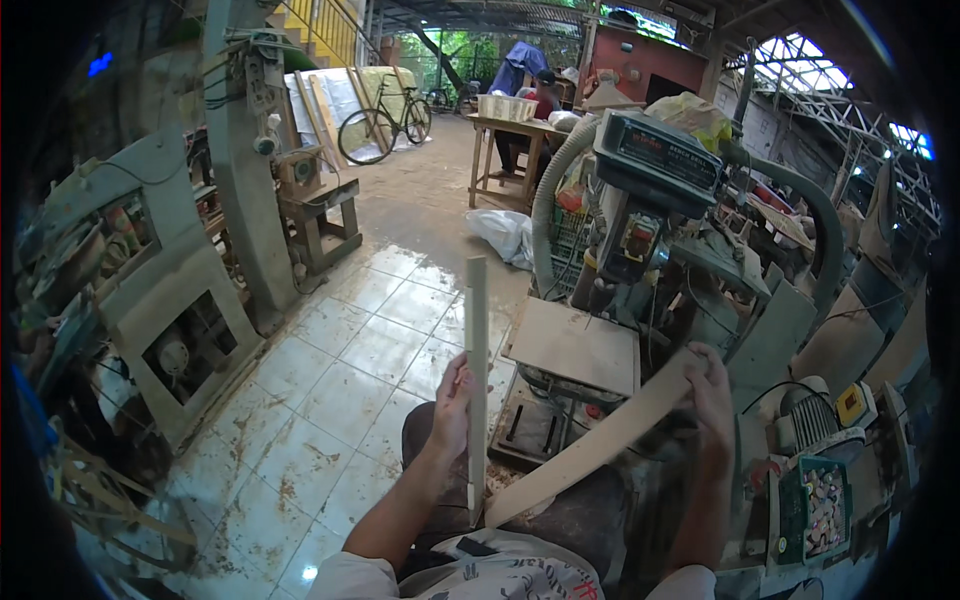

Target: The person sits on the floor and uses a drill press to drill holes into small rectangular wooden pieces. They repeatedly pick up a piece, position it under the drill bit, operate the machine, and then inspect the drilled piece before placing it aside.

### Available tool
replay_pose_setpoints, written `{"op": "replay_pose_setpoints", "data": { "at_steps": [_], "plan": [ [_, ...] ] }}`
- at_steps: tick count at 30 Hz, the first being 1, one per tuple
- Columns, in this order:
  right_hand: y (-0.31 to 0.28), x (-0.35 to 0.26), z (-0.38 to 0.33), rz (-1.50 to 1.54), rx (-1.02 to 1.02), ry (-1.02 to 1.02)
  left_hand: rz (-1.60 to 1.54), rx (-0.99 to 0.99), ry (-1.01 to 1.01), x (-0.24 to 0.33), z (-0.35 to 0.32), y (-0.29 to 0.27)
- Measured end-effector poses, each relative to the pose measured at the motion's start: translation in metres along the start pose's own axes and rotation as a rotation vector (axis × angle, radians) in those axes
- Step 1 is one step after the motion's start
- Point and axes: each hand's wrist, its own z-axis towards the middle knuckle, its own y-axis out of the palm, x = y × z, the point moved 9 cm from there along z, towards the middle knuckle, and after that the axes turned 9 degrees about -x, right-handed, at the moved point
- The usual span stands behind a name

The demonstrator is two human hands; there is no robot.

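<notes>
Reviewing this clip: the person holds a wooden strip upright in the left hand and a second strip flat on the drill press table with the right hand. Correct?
Not quite. The head view shows the right hand holding the second wooden strip slanted in the air, its lower end near the lap, not flat on the drill press table. The left hand does hold the upright strip.

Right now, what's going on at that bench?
A seated person holds two wooden slats. The left hand keeps one slat upright; the right hand holds a second slat slanting down to meet its foot. A bench drill with a bare worktable stands just ahead.
</notes>
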Motion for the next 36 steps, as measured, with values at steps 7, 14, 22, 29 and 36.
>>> {"op": "replay_pose_setpoints", "data": {
  "at_steps": [7,14,22,29,36],
  "plan": [
    [-0.126,-0.022,-0.130,-0.135,0.547,-0.036,-0.067,0.058,0.051,0.001,-0.006,-0.013],
    [-0.169,0.071,-0.247,-0.080,0.785,0.095,0.019,0.006,0.015,0.005,-0.008,0.001],
    [-0.119,0.248,-0.334,0.289,1.075,0.217,0.085,-0.025,-0.002,0.012,-0.010,0.023],
    [-0.086,0.330,-0.401,0.461,1.269,0.272,0.122,-0.031,-0.004,0.014,-0.011,0.035],
    [-0.048,0.380,-0.451,0.597,1.311,0.342,0.138,-0.061,-0.020,0.009,-0.011,0.048]
  ]
}}
